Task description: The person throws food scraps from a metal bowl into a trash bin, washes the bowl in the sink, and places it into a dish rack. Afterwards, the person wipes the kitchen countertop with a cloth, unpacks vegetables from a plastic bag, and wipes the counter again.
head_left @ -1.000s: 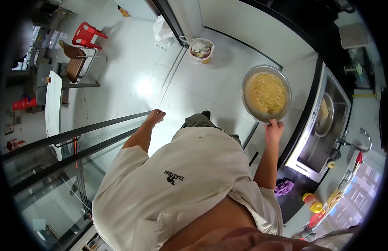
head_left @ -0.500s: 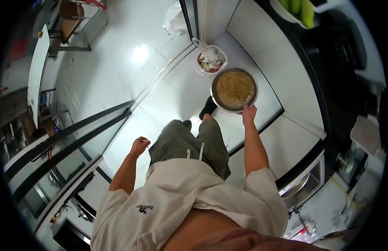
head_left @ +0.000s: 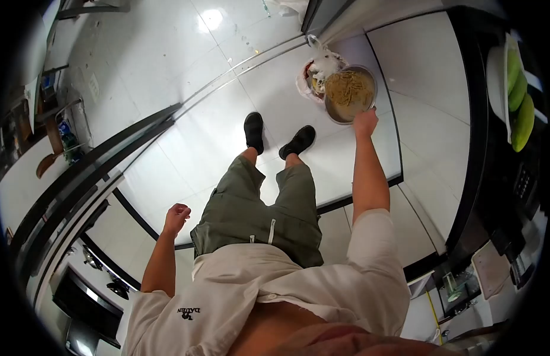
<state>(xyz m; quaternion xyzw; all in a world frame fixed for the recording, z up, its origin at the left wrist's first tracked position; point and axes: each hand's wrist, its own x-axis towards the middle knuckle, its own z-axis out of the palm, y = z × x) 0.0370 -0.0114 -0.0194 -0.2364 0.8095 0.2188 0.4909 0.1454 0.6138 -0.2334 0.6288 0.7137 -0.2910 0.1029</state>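
My right hand (head_left: 365, 122) is closed on the near rim of a round metal bowl (head_left: 370, 110), with that arm stretched forward. Inside is a mass of brownish-yellow strips (head_left: 347, 89), gathered toward the far left side, with cloudy liquid around it. The bowl tilts and overlaps a waste bin (head_left: 304, 86) lined with a pale plastic bag (head_left: 324, 62); mixed scraps show in the part left uncovered. Away from the bowl, my left hand (head_left: 178, 218) hangs beside my hip, its fingers loosely bent and nothing visible in them.
A sliding-door track (head_left: 239, 64) crosses the white tiled floor (head_left: 215, 142). Dark-framed glass panels (head_left: 103, 142) stand at left. On the dark counter (head_left: 488, 160) at right, long green vegetables (head_left: 518, 98) lie in a white dish (head_left: 497, 77).
My right hand has carried the bowl forward over the bin, and the bowl is now tilted with its strips shifted to the far left. Both shoes now show as I have stepped.
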